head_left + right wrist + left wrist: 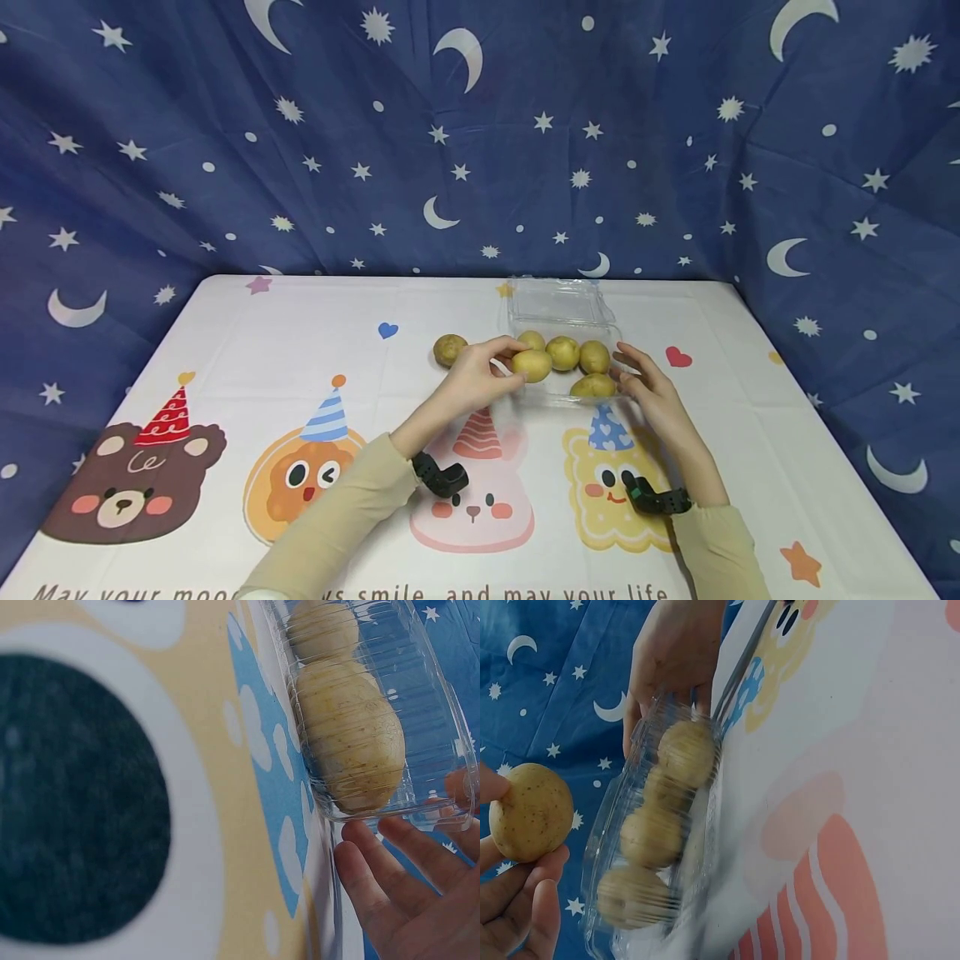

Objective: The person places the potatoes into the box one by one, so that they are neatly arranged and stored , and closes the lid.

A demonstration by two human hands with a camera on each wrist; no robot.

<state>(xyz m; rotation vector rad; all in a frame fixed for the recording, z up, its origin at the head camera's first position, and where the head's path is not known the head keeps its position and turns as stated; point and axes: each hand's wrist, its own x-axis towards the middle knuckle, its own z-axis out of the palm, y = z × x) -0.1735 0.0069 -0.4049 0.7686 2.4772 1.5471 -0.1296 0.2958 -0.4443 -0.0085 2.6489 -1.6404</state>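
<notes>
My left hand [483, 371] pinches a yellow potato [532, 366] between thumb and fingers, over the left part of a clear plastic container [555, 402]. In the left wrist view this potato [531, 813] is held up apart from the container. Several more potatoes [562, 353] lie inside the container, blurred through its ribbed wall in the left wrist view. At the container's right end is my right hand [656, 392]. Its fingertips [360, 834] rest against the end wall, fingers extended and holding no potato.
The container's clear lid [558, 300] is folded back behind it. A browner potato [450, 350] lies on the table, left of the container and just beyond my left hand. The printed white tablecloth [315, 325] reaches back to a blue star-patterned curtain [495, 200].
</notes>
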